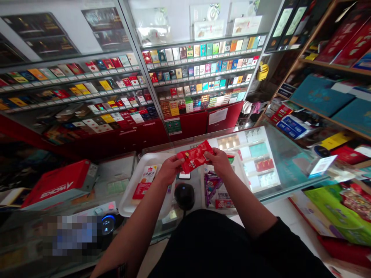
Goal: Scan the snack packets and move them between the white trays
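A red packet (194, 157) is stretched between my two hands above the glass counter. My left hand (170, 168) pinches its left end, and my right hand (218, 159) grips its right end. Below my left arm, a white tray (125, 200) holds a white and red packet (148, 174). Another tray (241, 170), partly covered by my right forearm, contains purple packets (213, 187) and a red and white one (224, 203). A black rounded device (184, 196) stands between the trays, with a phone (184, 175) lying just beyond it.
Glass shelves (199, 73) of small boxes rise behind the counter (292, 162). A red box (59, 185) lies at the left, near a round device with a blue light (108, 224). A small sign (322, 166) stands at the right, beside green packages (333, 212).
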`<state>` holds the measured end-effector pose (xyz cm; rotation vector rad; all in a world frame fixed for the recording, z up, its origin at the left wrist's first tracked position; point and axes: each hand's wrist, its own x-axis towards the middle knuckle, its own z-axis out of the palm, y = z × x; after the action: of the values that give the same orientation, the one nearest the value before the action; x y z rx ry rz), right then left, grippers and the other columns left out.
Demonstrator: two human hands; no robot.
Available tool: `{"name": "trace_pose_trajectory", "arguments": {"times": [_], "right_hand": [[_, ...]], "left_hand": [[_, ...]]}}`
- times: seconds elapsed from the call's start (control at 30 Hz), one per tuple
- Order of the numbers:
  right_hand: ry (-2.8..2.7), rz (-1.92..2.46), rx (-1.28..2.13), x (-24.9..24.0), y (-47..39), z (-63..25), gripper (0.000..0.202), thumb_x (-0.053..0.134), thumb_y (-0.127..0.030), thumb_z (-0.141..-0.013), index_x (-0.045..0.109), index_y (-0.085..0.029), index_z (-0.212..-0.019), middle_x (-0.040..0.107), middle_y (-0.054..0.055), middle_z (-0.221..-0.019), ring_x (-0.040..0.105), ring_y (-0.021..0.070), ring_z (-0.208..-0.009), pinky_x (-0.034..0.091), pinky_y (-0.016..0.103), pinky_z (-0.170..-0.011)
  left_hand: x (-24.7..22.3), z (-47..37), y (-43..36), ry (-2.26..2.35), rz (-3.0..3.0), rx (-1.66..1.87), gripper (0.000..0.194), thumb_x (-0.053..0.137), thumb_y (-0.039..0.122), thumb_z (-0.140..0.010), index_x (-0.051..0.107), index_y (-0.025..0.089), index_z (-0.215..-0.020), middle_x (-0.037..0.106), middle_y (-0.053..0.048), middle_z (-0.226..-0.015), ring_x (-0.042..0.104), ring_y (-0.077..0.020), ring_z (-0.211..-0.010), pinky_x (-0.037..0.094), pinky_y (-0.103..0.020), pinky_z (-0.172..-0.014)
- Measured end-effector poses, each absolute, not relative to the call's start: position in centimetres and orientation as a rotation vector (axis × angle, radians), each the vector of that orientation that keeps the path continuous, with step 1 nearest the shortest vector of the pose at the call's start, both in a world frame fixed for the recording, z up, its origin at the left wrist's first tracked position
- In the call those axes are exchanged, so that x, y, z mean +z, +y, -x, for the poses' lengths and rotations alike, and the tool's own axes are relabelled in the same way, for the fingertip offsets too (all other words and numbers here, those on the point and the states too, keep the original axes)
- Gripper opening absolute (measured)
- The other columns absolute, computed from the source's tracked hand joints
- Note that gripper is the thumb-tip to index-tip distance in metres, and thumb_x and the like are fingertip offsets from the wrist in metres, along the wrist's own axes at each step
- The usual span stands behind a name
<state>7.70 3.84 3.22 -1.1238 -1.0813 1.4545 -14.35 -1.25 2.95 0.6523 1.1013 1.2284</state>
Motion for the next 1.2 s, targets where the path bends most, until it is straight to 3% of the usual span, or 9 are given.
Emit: {"name": "trace_pose_trajectory", "arguments": {"times": [0.17, 0.37, 0.6, 0.8, 1.0, 1.2], "right_hand": [[-0.800, 1.039, 1.575, 2.4, 3.0, -6.0, 0.040, 0.087, -0.043, -0.061, 0.065, -0.020, -0.086, 0.074, 0.001, -0.086, 0.067, 0.0140, -0.068, 0.056, 0.026, -0.060], [-1.007, 0.918, 1.710, 1.5, 1.7, -5.9, 0.042, 0.088, -0.035, -0.061, 0.071, -0.019, -0.096, 0.077, 0.003, -0.095, 0.071, 0.0185, -0.082, 0.059, 0.033, -0.079], [-1.193, 1.085, 1.497, 1.2, 2.2, -7.1, 0.031, 0.082, -0.038, -0.066, 0.070, -0.018, -0.085, 0.070, -0.002, -0.073, 0.061, 0.0130, -0.063, 0.049, 0.025, -0.061], [-1.348, 1.150, 1.478, 0.6, 2.7, -7.6, 0.022, 0.075, -0.034, -0.068, 0.073, -0.017, -0.082, 0.072, 0.000, -0.073, 0.061, 0.0140, -0.062, 0.049, 0.027, -0.062], [-1.738, 1.304, 1.153, -0.4, 2.9, -8.0, 0.036, 0.069, -0.022, -0.075, 0.071, -0.020, -0.111, 0.075, -0.001, -0.079, 0.068, 0.0181, -0.073, 0.050, 0.031, -0.075], [-2.114, 1.368, 0.762, -0.9, 2.7, -7.3, 0.030, 0.067, -0.013, -0.081, 0.070, -0.019, -0.110, 0.076, 0.005, -0.095, 0.068, 0.0209, -0.089, 0.046, 0.031, -0.083]], "left_hand": [[2.7, 12.0, -2.3, 0.982, -0.524, 1.330, 0.044, 0.089, 0.031, -0.069, 0.067, 0.018, -0.105, 0.077, -0.005, -0.103, 0.074, -0.0166, -0.087, 0.058, -0.029, -0.076], [1.3, 11.8, -1.6, 1.142, -0.472, 1.526, 0.040, 0.087, 0.039, -0.071, 0.066, 0.019, -0.098, 0.076, -0.002, -0.092, 0.072, -0.0133, -0.078, 0.056, -0.028, -0.074], [1.9, 13.6, -1.0, 1.109, -0.499, 1.508, 0.032, 0.087, 0.030, -0.071, 0.070, 0.014, -0.094, 0.077, -0.006, -0.091, 0.070, -0.0156, -0.078, 0.058, -0.031, -0.077], [1.8, 14.7, -0.9, 1.108, -0.617, 1.420, 0.034, 0.086, 0.028, -0.070, 0.072, 0.014, -0.098, 0.077, -0.008, -0.095, 0.071, -0.0190, -0.082, 0.058, -0.037, -0.083], [0.7, 16.9, -0.9, 1.346, -0.952, 1.369, 0.034, 0.086, 0.034, -0.067, 0.076, 0.014, -0.092, 0.078, -0.005, -0.091, 0.070, -0.0197, -0.083, 0.054, -0.036, -0.089], [-0.4, 19.0, -0.4, 1.369, -1.084, 1.288, 0.055, 0.083, 0.033, -0.070, 0.068, 0.016, -0.120, 0.079, -0.007, -0.098, 0.072, -0.0201, -0.085, 0.054, -0.035, -0.086]]}}
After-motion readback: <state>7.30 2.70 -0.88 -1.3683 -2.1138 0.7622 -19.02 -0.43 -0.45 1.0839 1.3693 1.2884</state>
